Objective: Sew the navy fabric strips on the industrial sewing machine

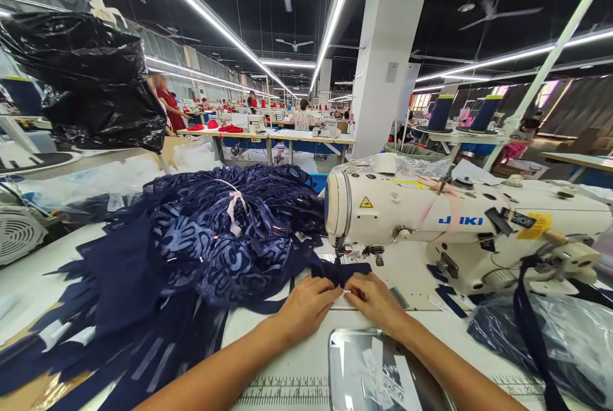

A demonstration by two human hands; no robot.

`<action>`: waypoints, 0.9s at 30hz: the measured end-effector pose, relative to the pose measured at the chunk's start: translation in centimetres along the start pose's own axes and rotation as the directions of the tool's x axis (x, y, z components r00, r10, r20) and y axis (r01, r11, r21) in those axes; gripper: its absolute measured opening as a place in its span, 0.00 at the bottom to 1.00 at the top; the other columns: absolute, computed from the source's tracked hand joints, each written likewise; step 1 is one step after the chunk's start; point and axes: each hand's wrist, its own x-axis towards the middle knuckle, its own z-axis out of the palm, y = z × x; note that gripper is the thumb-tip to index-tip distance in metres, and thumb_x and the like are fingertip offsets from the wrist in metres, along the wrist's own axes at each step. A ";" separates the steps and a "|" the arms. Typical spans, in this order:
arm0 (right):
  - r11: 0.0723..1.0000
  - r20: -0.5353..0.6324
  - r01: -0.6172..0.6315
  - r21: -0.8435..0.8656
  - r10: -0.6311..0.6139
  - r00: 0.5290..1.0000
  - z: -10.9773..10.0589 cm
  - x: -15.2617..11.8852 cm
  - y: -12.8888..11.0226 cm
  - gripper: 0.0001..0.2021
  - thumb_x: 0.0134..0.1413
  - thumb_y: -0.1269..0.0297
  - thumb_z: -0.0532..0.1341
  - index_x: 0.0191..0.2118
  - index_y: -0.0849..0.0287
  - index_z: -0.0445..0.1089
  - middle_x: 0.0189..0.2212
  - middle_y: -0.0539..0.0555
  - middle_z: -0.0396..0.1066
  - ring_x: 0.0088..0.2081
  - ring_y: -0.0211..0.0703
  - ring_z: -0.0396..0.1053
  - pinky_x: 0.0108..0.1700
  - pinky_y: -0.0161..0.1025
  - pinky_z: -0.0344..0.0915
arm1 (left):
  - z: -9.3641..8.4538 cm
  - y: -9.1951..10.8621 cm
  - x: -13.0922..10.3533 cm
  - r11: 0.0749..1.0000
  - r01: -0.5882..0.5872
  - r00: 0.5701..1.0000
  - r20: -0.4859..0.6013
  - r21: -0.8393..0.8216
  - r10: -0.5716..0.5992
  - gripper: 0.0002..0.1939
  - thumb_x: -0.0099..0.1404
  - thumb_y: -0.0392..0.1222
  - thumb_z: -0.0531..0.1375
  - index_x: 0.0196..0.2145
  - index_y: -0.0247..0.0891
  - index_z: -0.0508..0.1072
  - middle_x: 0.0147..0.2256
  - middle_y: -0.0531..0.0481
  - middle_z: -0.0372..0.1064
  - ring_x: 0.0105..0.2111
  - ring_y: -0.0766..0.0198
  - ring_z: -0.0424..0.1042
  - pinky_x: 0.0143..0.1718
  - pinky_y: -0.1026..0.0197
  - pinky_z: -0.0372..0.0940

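Under the needle area of a white sewing machine [383, 207] lies a strip of navy fabric [357, 267]. My left hand [311, 306] is closed at the fabric's near edge, fingers bent and pinching. Close beside it, my right hand [376, 299] also pinches, its fingertips almost meeting the left ones. A small white label [345, 291] shows between the two sets of fingertips. Just in front of my hands, a shiny metal tray [338, 360] holds several small white labels.
On the left, a big tied heap of navy lace and fabric pieces [230, 239] covers the table. A plastic bag [565, 334] of dark fabric lies at right, near navy scraps [450, 301]. Thread cones [440, 112] stand behind the machine. A black plastic bag [96, 79] hangs at upper left.
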 end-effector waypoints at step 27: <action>1.000 -0.093 0.011 0.003 -0.010 0.996 -0.5 -0.6 -0.3 0.08 0.51 0.75 0.52 0.25 0.57 0.63 0.23 0.47 0.66 0.25 0.37 0.62 0.34 0.38 0.55 | -0.8 0.4 0.5 0.839 0.419 0.907 0.188 -0.347 -0.376 0.25 0.50 0.25 0.50 0.46 0.37 0.67 0.36 0.50 0.69 0.31 0.65 0.66 0.33 0.64 0.61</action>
